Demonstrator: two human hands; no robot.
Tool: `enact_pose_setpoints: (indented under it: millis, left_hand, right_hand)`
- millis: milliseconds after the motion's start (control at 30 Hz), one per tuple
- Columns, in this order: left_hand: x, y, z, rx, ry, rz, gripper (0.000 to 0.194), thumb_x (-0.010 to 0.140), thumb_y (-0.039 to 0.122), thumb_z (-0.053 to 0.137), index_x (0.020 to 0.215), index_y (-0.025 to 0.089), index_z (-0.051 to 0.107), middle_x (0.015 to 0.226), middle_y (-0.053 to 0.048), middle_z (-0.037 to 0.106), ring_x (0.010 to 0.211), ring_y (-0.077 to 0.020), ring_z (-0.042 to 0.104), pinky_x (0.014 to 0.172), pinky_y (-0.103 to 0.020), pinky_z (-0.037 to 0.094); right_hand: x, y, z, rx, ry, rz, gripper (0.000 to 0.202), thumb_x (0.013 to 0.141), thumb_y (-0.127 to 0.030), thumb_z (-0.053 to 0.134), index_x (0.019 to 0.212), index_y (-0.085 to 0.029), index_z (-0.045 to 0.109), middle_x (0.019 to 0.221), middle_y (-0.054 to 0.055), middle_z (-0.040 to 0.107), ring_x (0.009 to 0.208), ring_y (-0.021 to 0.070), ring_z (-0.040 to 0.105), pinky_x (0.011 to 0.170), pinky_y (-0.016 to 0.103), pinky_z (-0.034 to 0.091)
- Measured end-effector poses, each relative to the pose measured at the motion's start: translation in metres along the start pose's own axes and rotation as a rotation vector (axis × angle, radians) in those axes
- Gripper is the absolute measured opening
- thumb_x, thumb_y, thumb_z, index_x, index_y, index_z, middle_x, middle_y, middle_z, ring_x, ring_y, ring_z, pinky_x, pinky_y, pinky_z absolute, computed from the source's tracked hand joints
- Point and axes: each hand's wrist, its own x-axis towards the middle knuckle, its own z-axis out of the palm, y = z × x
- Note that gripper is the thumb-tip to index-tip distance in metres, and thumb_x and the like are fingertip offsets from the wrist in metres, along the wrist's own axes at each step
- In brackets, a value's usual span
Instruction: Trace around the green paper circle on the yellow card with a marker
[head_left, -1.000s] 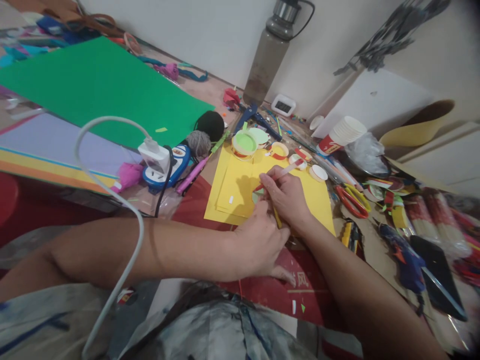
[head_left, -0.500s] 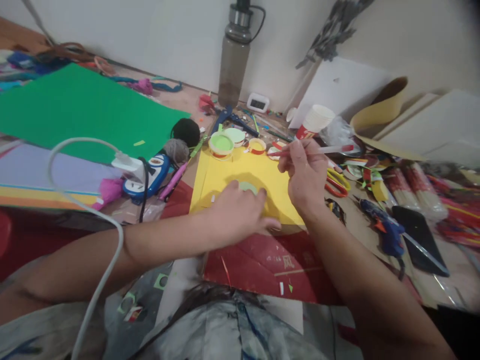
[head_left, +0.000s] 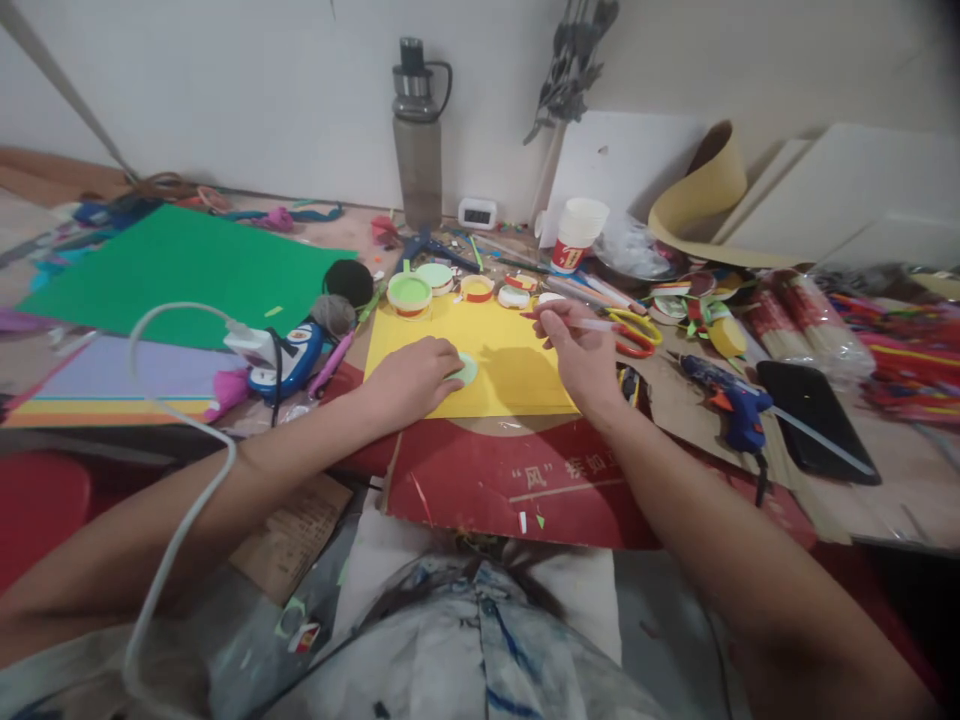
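Note:
A yellow sheet of paper (head_left: 510, 375) lies on the red cardboard (head_left: 457, 470) in front of me. On it is a pale green paper circle (head_left: 466, 370), its left edge under the fingertips of my left hand (head_left: 412, 380), which are closed together on it. My right hand (head_left: 585, 355) is raised over the sheet's right side. It grips a slim pen (head_left: 589, 323) with a red end pointing left and a clear barrel. Small round paper pieces with rims, among them a green one (head_left: 410, 292) and a yellow one (head_left: 477, 289), stand along the sheet's far edge.
To the right are scissors (head_left: 637, 332), a blue glue gun (head_left: 731, 400) and a black phone (head_left: 817, 420). A paper cup (head_left: 579, 235), a small clock (head_left: 478, 213) and a water bottle (head_left: 418, 150) stand behind. At left, a white cable (head_left: 180, 520) loops over my arm beside green paper (head_left: 187, 275).
My left hand has drawn back leftward from over the pale green circle to its left edge, uncovering more of it. The right hand still holds the pen. The head view has shifted.

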Motion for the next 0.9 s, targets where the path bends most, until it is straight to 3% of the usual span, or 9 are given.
enact_pose_setpoints:
  millis: [167, 300, 400, 533, 667, 767, 900]
  left_hand:
    - [-0.016, 0.01, -0.004, 0.079, -0.021, 0.038, 0.033, 0.099, 0.033, 0.052, 0.117, 0.012, 0.07, 0.124, -0.015, 0.07, 0.115, -0.0272, 0.063, 0.1, -0.041, 0.05]
    - [-0.012, 0.018, -0.001, 0.085, -0.03, 0.064, 0.04, 0.098, 0.039, 0.054, 0.126, 0.012, 0.066, 0.131, -0.016, 0.067, 0.121, -0.0295, 0.062, 0.101, -0.045, 0.048]
    - [0.005, 0.028, 0.001, 0.049, -0.034, 0.126, 0.042, 0.101, 0.039, 0.048, 0.13, 0.013, 0.064, 0.136, -0.015, 0.064, 0.125, -0.029, 0.06, 0.104, -0.045, 0.046]
    - [0.04, 0.038, -0.001, -0.008, -0.093, 0.212, 0.037, 0.103, 0.025, 0.039, 0.117, 0.012, 0.07, 0.122, -0.015, 0.071, 0.109, -0.0243, 0.067, 0.097, -0.039, 0.049]
    - [0.076, 0.034, -0.006, -0.103, -0.147, 0.206, 0.033, 0.091, 0.011, 0.05, 0.113, 0.015, 0.074, 0.116, -0.011, 0.075, 0.105, -0.0213, 0.068, 0.092, -0.033, 0.05]
    - [0.091, 0.023, -0.007, -0.282, -0.096, 0.167, 0.03, 0.088, 0.012, 0.054, 0.108, 0.018, 0.076, 0.111, -0.006, 0.077, 0.098, -0.0171, 0.069, 0.092, -0.031, 0.05]
    - [0.085, 0.009, 0.001, -0.47, 0.063, 0.075, 0.02, 0.088, 0.02, 0.06, 0.101, 0.018, 0.075, 0.105, -0.006, 0.077, 0.094, -0.0149, 0.068, 0.089, -0.029, 0.051]
  right_hand:
    - [-0.002, 0.004, 0.003, 0.042, -0.053, 0.04, 0.031, 0.087, -0.051, 0.063, 0.095, -0.021, 0.065, 0.09, 0.003, 0.072, 0.081, 0.0135, 0.064, 0.076, 0.029, 0.051]
    - [-0.001, -0.002, 0.002, 0.052, -0.067, 0.034, 0.035, 0.087, -0.055, 0.063, 0.094, -0.021, 0.064, 0.089, 0.003, 0.072, 0.081, 0.0139, 0.065, 0.075, 0.029, 0.051]
    - [0.003, -0.005, -0.003, 0.044, -0.019, 0.015, 0.035, 0.088, -0.056, 0.062, 0.095, -0.021, 0.065, 0.087, 0.002, 0.071, 0.079, 0.0134, 0.064, 0.073, 0.028, 0.051]
    - [0.009, -0.004, -0.013, 0.042, 0.047, 0.001, 0.035, 0.088, -0.056, 0.063, 0.092, -0.022, 0.065, 0.079, 0.0, 0.068, 0.073, 0.0126, 0.062, 0.068, 0.027, 0.051]
    - [0.012, -0.001, -0.021, 0.057, 0.085, 0.002, 0.035, 0.088, -0.056, 0.064, 0.091, -0.022, 0.065, 0.074, -0.001, 0.066, 0.068, 0.0113, 0.061, 0.061, 0.025, 0.048]
    - [0.012, 0.0, -0.024, 0.041, 0.083, 0.054, 0.036, 0.089, -0.058, 0.063, 0.092, -0.022, 0.064, 0.076, 0.0, 0.068, 0.067, 0.0108, 0.062, 0.059, 0.024, 0.049]
    - [0.013, 0.002, -0.025, 0.048, 0.052, 0.092, 0.04, 0.088, -0.062, 0.062, 0.093, -0.022, 0.064, 0.078, 0.001, 0.07, 0.067, 0.0113, 0.065, 0.06, 0.024, 0.052]
